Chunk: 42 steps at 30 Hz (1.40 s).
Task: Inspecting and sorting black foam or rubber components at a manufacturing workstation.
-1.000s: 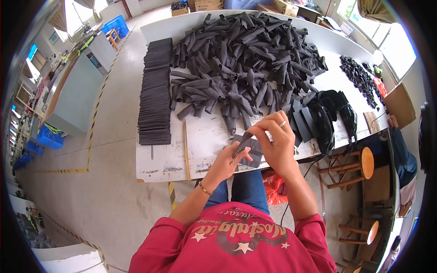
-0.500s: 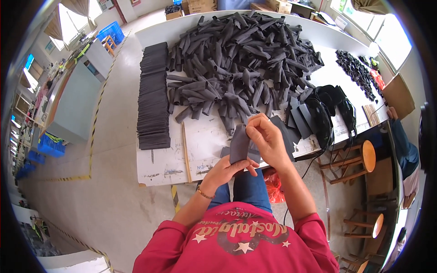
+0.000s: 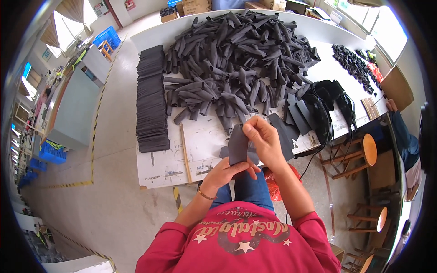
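Observation:
Between my two hands is a dark grey fabric piece [image 3: 238, 144], held upright above the table's near edge. My left hand [image 3: 224, 173] pinches its lower end, thumb in front. At its upper right edge the thumb and fingers of my right hand [image 3: 263, 139] are closed on it. A few flat dark pieces [image 3: 225, 152] lie on the table just behind my hands. Beyond them spreads a large heap of rolled or curled dark fabric pieces [image 3: 236, 54]. A long, tightly packed row of flat dark pieces [image 3: 152, 100] runs along the left side.
A thin wooden strip [image 3: 185, 152] lies on the white table [image 3: 159, 168]. Right of the heap are flat dark sheets [image 3: 300, 116] and a black machine with cables [image 3: 325, 109]. Wooden stools [image 3: 368, 149] stand at right. A red plastic bag [image 3: 273, 186] hangs below the table edge.
My view has shifted slightly. Both hands keep hold of the fabric piece in nearly the same pose, with the right hand a little lower along its edge.

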Motion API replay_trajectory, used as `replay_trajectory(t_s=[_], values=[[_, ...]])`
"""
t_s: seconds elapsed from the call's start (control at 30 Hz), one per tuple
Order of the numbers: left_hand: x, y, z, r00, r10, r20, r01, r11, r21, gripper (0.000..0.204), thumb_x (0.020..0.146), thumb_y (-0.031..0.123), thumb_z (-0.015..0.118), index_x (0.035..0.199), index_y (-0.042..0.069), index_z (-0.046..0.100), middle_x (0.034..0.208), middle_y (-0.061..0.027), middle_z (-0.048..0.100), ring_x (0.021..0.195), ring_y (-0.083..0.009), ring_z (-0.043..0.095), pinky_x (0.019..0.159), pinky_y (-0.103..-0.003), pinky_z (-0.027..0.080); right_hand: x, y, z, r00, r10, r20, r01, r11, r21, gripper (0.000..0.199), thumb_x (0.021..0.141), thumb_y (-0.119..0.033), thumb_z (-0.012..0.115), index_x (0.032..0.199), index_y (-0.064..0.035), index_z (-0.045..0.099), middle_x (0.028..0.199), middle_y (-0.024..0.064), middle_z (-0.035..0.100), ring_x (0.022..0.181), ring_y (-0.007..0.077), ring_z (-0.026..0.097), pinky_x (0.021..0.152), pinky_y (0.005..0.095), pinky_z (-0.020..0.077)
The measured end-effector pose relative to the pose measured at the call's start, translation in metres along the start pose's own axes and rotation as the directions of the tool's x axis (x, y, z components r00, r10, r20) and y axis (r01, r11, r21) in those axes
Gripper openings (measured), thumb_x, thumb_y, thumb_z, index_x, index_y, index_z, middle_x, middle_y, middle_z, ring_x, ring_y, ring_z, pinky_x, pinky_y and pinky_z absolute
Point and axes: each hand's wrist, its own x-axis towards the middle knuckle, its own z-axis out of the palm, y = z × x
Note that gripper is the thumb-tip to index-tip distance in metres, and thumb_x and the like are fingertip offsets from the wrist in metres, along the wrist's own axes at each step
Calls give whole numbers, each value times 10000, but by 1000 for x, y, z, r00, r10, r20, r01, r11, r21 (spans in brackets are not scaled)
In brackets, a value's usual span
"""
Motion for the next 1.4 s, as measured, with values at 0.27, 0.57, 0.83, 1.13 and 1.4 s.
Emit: replay_trajectory(t_s=[0.27,0.57,0.83,1.13,1.4], values=[[-3,-4,-2,1000,26,11,-26,1000,-1,210,1001,207,499,977,14,578,860,-127,696,1029,-249,635,938,-363,452,3,-7,-7,1000,11,-5,-10,984,178,202,971,-216,582,983,-17,545,850,-1,541,760,65,499,699,215,415],[-6,1,-5,921,321,-221,-283,941,187,497,915,251,663,1275,-23,458,1161,-63,592,1101,-166,551,937,-313,438,-2,-14,1,971,212,115,-218,975,42,217,902,-197,688,883,-10,580,720,-10,555,688,52,486,601,236,421],[2,9,-19,804,410,-431,-439,898,35,135,880,69,683,1002,34,638,930,15,620,879,-77,571,787,-213,442,-7,2,15,999,13,38,-9,994,-111,186,929,-169,638,875,-9,562,759,-25,518,732,62,451,662,222,399],[10,-4,-13,766,358,-535,-520,833,-188,101,927,92,631,1013,42,645,949,-1,655,839,-77,601,773,-214,483,-19,15,36,975,-35,-219,58,993,99,204,1006,-190,506,931,-10,563,820,-29,526,739,45,462,668,199,396],[9,2,-15,745,376,-551,-405,911,75,143,954,135,604,1050,30,626,936,22,629,853,-49,558,778,-189,448,-9,9,17,998,-36,-51,33,997,-66,113,915,-108,649,938,-26,573,873,-14,567,759,41,510,684,199,417]])
